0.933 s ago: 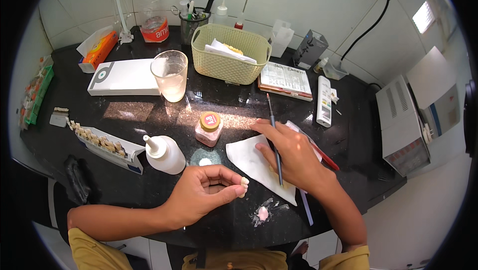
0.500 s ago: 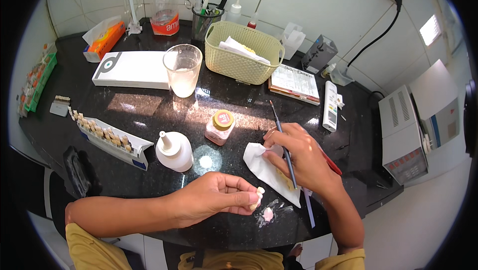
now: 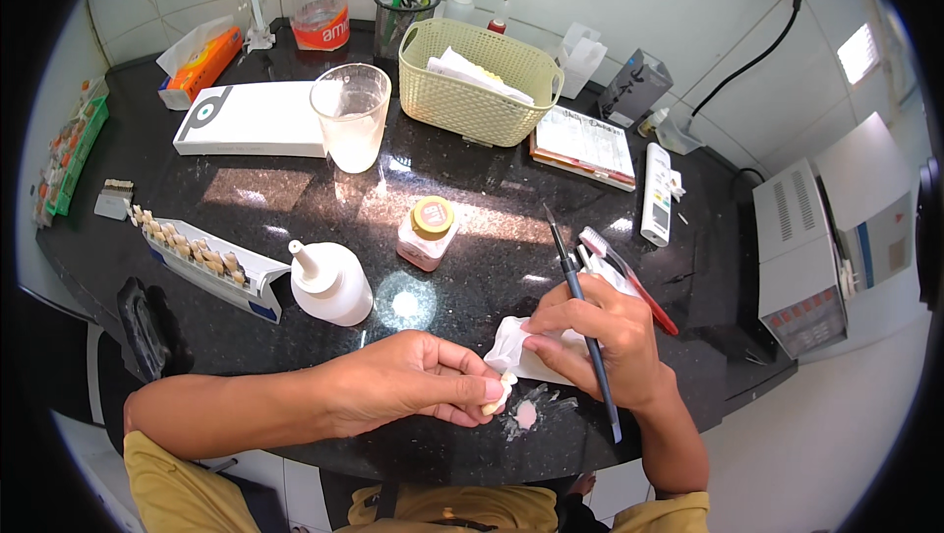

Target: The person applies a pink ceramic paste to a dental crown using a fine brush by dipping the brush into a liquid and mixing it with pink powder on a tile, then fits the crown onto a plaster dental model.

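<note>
My left hand (image 3: pixel 418 385) is closed, thumb and fingers pinching a small cream-and-white tooth-like piece (image 3: pixel 507 385). In my right hand (image 3: pixel 619 336) is a thin dark-handled brush (image 3: pixel 598 371), slanting with its fine tip up and away from me. The same hand's fingertips touch a crumpled white tissue (image 3: pixel 506 341) on the counter. Close beside the left fingertips, a small pink lump (image 3: pixel 526 415) lies among whitish smears. Ahead of my hands stand a jar with a yellow lid (image 3: pixel 429 233) and a white nozzle bottle (image 3: pixel 334 287).
A red-handled toothbrush (image 3: pixel 639 287) lies beyond my right hand. To the left is a rack of tooth-shaped samples (image 3: pixel 202 263). Farther back are a plastic cup (image 3: pixel 352 130), a white box (image 3: pixel 251 120), a woven basket (image 3: pixel 472 105) and a remote control (image 3: pixel 656 199).
My right hand has drawn nearer to me, and the tissue is bunched closer with it. The toothbrush shows more fully now. My left hand keeps its pinch on the small piece.
</note>
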### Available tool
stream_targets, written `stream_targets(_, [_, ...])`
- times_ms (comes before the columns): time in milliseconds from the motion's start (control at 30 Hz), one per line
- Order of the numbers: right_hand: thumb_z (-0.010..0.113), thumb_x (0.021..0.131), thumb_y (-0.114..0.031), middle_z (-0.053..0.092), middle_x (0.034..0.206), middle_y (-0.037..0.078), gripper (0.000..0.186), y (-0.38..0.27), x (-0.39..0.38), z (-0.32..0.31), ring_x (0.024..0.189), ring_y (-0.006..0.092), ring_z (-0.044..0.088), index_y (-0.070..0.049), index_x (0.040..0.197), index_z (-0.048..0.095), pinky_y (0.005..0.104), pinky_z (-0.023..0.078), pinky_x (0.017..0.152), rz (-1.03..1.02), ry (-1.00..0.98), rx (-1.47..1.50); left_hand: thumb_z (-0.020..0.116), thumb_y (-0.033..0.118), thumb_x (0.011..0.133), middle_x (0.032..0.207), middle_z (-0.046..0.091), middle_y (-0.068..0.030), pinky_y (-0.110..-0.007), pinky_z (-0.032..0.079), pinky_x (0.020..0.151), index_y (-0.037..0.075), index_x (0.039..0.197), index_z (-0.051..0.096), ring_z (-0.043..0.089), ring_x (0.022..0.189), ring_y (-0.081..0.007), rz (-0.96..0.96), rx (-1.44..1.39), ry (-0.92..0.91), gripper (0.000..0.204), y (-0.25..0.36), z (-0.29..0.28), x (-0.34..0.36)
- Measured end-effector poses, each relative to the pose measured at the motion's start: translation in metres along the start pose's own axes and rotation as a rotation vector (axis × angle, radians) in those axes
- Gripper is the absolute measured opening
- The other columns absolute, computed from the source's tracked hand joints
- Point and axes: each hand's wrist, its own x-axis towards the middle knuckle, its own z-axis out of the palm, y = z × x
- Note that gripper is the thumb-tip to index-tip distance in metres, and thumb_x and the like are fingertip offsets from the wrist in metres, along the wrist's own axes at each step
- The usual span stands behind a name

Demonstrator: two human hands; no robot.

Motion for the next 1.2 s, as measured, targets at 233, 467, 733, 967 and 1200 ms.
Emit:
stream_targets(233, [0.079, 0.071, -0.007, 0.059, 0.073, 0.005, 0.018, 0.001, 0.001, 0.0, 0.068, 0.0219, 0.059, -0.008, 0.086, 0.07, 0.0366, 0.048, 0.078, -0.076, -0.026, 0.032, 0.065, 0.027, 0.093, 0.098, 0.065, -0.0053, -0.026, 0.051, 0.088, -0.001, 0.107, 0.064, 0.062, 0.093, -0.0105, -0.013, 0.009, -0.004, 0.032, 0.003, 0.001, -0.002])
stream_targets(467, [0.078, 0.07, -0.006, 0.061, 0.077, 0.004, 0.021, 0.003, -0.005, -0.003, 0.074, 0.0203, 0.062, -0.01, 0.089, 0.073, 0.0418, 0.046, 0.091, -0.058, -0.094, 0.048, 0.065, 0.026, 0.093, 0.099, 0.066, -0.0063, -0.025, 0.051, 0.088, -0.003, 0.107, 0.064, 0.063, 0.093, -0.0106, -0.023, 0.009, 0.005, 0.032, 0.002, 0.0, -0.001])
stream_targets(733, [0.077, 0.067, -0.005, 0.064, 0.082, 0.0, 0.025, 0.0, -0.006, -0.002, 0.081, 0.0174, 0.064, -0.014, 0.089, 0.073, 0.0465, 0.043, 0.099, -0.102, -0.104, 0.069, 0.064, 0.023, 0.094, 0.099, 0.066, -0.0067, -0.026, 0.051, 0.089, -0.002, 0.105, 0.064, 0.063, 0.094, -0.0113, -0.022, -0.015, 0.001, 0.028, 0.001, -0.001, 0.0])
stream_targets(967, [0.071, 0.06, 0.0, 0.064, 0.084, 0.0, 0.037, 0.0, -0.009, -0.002, 0.084, 0.0192, 0.064, -0.015, 0.093, 0.074, 0.049, 0.04, 0.103, -0.113, -0.128, 0.065, 0.062, 0.019, 0.095, 0.101, 0.066, -0.0072, -0.028, 0.05, 0.091, -0.002, 0.106, 0.064, 0.063, 0.096, -0.0126, -0.049, -0.014, 0.02, 0.023, 0.004, 0.001, -0.001])
stream_targets(1200, [0.072, 0.059, -0.003, 0.063, 0.082, 0.0, 0.04, 0.0, -0.01, -0.001, 0.087, 0.0183, 0.063, -0.017, 0.096, 0.074, 0.0492, 0.04, 0.103, -0.147, -0.135, 0.052, 0.062, 0.019, 0.095, 0.101, 0.066, -0.0073, -0.028, 0.05, 0.091, -0.002, 0.106, 0.064, 0.063, 0.096, -0.0127, -0.044, -0.023, 0.024, 0.024, 0.004, 0.001, -0.002])
